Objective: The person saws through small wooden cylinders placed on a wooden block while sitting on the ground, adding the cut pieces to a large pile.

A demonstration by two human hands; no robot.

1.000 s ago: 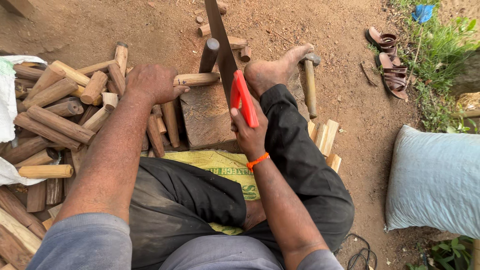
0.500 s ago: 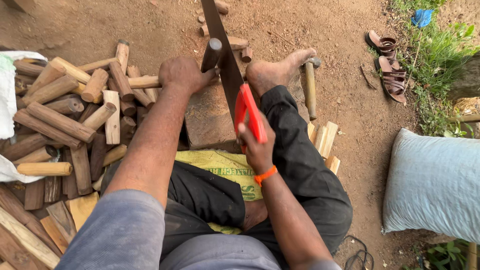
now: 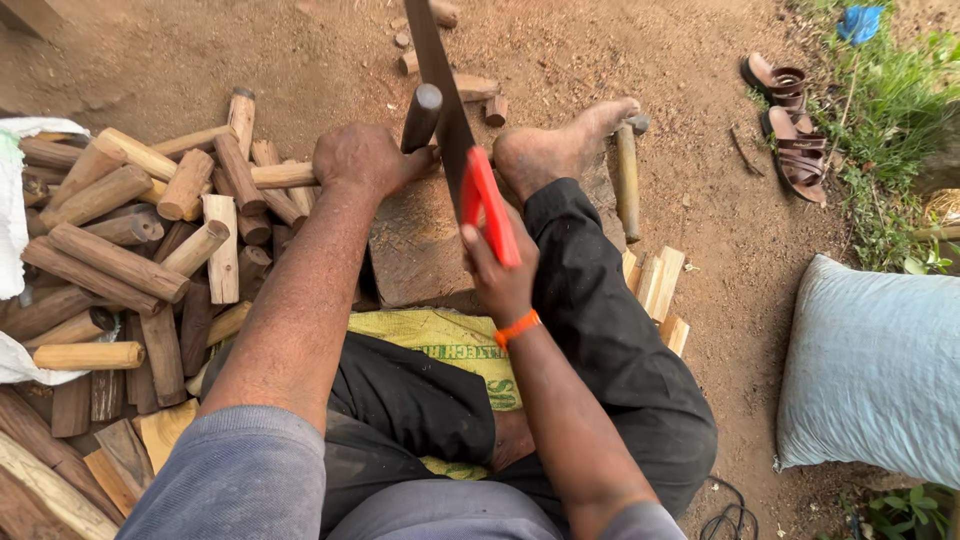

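My left hand (image 3: pixel 365 160) grips the lower end of a dark round stick (image 3: pixel 420 116) that stands tilted on a flat wooden block (image 3: pixel 415 250). My right hand (image 3: pixel 500 275) is closed on the red handle (image 3: pixel 490 205) of a long dark blade (image 3: pixel 432 60). The blade lies right beside the stick and runs away from me past the top of the view. A bare foot (image 3: pixel 560 150) rests on the block's right side. A pale stick (image 3: pixel 282 175) lies just left of my left hand.
A pile of cut wood sticks (image 3: pixel 130 230) covers the ground at left, beside a white bag (image 3: pixel 12 210). A wooden-handled tool (image 3: pixel 627 180) lies by the foot. Split pieces (image 3: pixel 655 285), sandals (image 3: pixel 785 115), a grey sack (image 3: pixel 880 370) and a yellow sack (image 3: pixel 450 335) are around.
My left hand came away from the pile, moved to the block and now holds the dark stick there. My right hand has shifted the blade up alongside the stick.
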